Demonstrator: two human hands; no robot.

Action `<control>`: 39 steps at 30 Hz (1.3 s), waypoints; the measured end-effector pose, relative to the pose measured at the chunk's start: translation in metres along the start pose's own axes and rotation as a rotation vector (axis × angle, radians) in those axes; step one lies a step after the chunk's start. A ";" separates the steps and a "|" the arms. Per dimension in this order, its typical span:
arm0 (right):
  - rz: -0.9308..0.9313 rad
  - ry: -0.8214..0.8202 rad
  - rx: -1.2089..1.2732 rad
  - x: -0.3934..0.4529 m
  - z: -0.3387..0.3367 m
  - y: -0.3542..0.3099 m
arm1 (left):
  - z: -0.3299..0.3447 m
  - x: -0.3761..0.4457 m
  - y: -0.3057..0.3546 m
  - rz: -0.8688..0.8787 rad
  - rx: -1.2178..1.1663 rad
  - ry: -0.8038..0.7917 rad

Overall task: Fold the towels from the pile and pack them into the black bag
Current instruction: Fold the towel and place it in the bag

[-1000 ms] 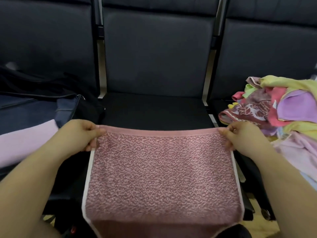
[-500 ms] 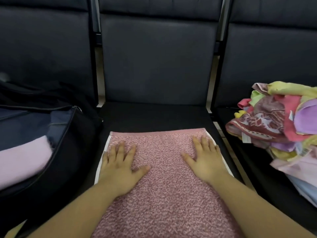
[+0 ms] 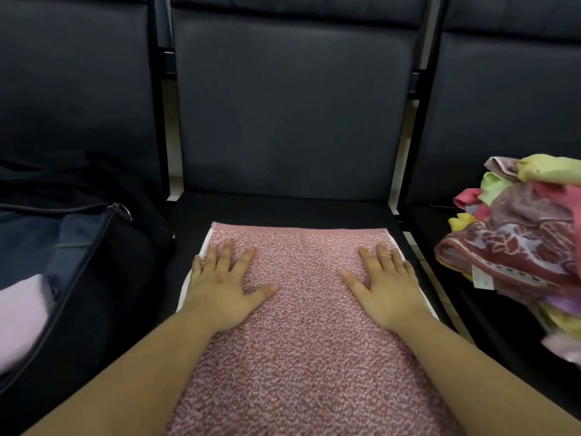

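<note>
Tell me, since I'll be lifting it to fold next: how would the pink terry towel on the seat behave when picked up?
The pink terry towel would probably go floppy and sag, since it drapes over the black seat's front edge. Its looped pile looks grippy, so it likely won't slip. It seems light: the left hand and right hand lie flat on it.

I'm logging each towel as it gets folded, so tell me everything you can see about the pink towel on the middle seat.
The pink towel is speckled terry cloth with a plain pink band along its far edge and white trim down both sides. It lies flat on the middle seat, its near end running out of view. The left hand and right hand press on it, fingers spread.
</note>
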State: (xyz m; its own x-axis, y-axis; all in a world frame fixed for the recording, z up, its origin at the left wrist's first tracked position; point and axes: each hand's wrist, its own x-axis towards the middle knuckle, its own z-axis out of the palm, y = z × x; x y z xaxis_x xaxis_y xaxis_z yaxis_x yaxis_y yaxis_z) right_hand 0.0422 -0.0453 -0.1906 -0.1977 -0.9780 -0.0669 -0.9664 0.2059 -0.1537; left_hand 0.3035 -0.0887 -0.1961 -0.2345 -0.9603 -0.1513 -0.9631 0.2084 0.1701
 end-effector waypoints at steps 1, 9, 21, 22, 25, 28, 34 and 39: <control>-0.009 0.004 -0.003 0.006 0.000 0.000 | 0.001 0.006 -0.001 0.000 0.006 0.014; -0.049 0.283 0.084 0.047 0.006 0.001 | 0.000 0.039 -0.004 0.035 0.010 0.169; -0.182 0.191 0.051 0.030 0.001 0.007 | -0.007 0.022 0.000 0.082 -0.054 0.240; -0.209 0.144 0.025 0.023 -0.003 0.010 | -0.010 0.016 0.001 0.076 -0.044 0.173; -0.242 -0.035 0.052 -0.005 -0.011 0.015 | -0.021 -0.007 0.007 0.048 -0.020 0.023; -0.200 -0.166 0.062 -0.044 -0.016 0.015 | -0.028 -0.041 0.016 0.078 -0.009 -0.090; 0.007 -0.207 0.235 -0.089 -0.032 0.019 | -0.026 -0.108 0.001 -0.004 0.026 -0.049; 0.202 -0.209 0.374 -0.098 -0.044 0.032 | -0.045 -0.135 -0.010 -0.195 -0.044 -0.089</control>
State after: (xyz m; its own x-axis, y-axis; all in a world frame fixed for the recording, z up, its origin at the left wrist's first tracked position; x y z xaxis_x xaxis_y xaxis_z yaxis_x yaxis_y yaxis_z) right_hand 0.0231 0.0559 -0.1457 -0.3014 -0.8971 -0.3230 -0.7791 0.4270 -0.4591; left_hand 0.3510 0.0308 -0.1333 -0.0571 -0.9609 -0.2708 -0.9851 0.0102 0.1716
